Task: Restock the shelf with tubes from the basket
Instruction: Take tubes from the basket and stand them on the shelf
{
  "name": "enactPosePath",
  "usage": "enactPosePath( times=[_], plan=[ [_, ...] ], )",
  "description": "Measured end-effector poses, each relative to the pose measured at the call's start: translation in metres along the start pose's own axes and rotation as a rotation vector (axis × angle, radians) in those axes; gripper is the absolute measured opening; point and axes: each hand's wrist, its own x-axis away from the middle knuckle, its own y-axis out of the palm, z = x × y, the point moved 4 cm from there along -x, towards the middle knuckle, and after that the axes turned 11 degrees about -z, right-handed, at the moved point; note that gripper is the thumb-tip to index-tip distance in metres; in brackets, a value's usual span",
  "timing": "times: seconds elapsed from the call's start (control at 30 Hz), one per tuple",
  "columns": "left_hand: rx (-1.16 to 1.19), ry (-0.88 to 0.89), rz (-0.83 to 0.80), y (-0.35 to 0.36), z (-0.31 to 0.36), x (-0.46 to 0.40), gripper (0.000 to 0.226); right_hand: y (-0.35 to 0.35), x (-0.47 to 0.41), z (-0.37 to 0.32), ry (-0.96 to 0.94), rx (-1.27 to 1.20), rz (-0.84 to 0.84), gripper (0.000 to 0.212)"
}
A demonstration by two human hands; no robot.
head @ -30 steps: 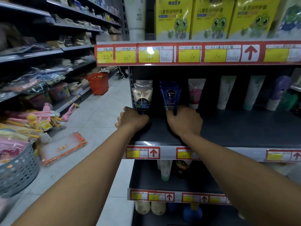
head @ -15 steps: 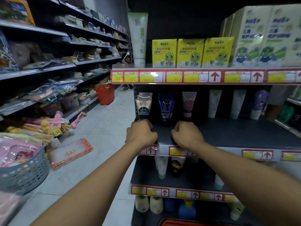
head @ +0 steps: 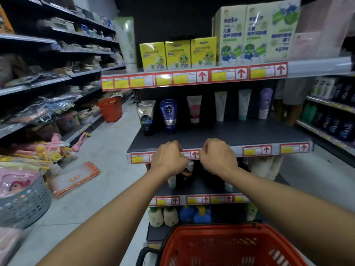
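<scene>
Head view: a dark shelf with red-and-yellow price strips along its front edge spans the middle of the scene, with more shelves above and below it. At the near bottom edge stands the red basket; its inside is too blurred to tell what it holds. Both bare forearms reach forward over it. The left hand and the right hand hang side by side, just apart, in front of the shelf's front edge, each with fingers curled into a loose fist and nothing visibly held. At the far left of the shelf stand two tubes upright on their caps, a beige and black tube and just right of it a blue tube. Further right, set back, stand a pink tube, two pale tubes and a purple one.
</scene>
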Motion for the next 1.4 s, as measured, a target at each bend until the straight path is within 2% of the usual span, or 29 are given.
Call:
enactPosePath(
  times=[0.27,0.43,0.67,0.8,0.87,0.97,1.17,1.33,1.4],
  plan=[
    [0.013,0.034,-0.129,0.060,0.033,0.027,0.010,0.007,0.050,0.055,0.113,-0.008,-0.073,0.020],
    [-0.014,0.034,-0.217,0.105,0.034,0.041,0.027,0.032,0.087,0.092,0.175,-0.022,-0.167,0.019],
    [-0.035,-0.009,-0.380,0.179,0.014,0.061,0.027,0.085,0.136,0.155,0.336,-0.079,-0.288,0.027],
    [-0.042,-0.045,-0.508,0.229,-0.003,0.077,0.025,0.116,0.168,0.191,0.441,-0.078,-0.389,0.023],
    [-0.050,-0.065,-0.566,0.252,-0.009,0.084,0.022,0.134,0.182,0.211,0.494,-0.109,-0.438,0.029],
    [-0.019,-0.114,-0.645,0.288,-0.021,0.094,0.022,0.169,0.207,0.239,0.582,-0.151,-0.560,0.036],
    [0.059,-0.235,-0.780,0.354,-0.053,0.111,0.024,0.232,0.254,0.276,0.741,-0.141,-0.756,0.028],
    [0.082,-0.354,-0.848,0.404,-0.083,0.127,0.039,0.278,0.294,0.301,0.840,-0.082,-0.991,0.026],
    [0.137,-0.409,-0.903,0.426,-0.095,0.136,0.051,0.296,0.317,0.321,0.900,-0.054,-1.100,0.033]
  ],
)
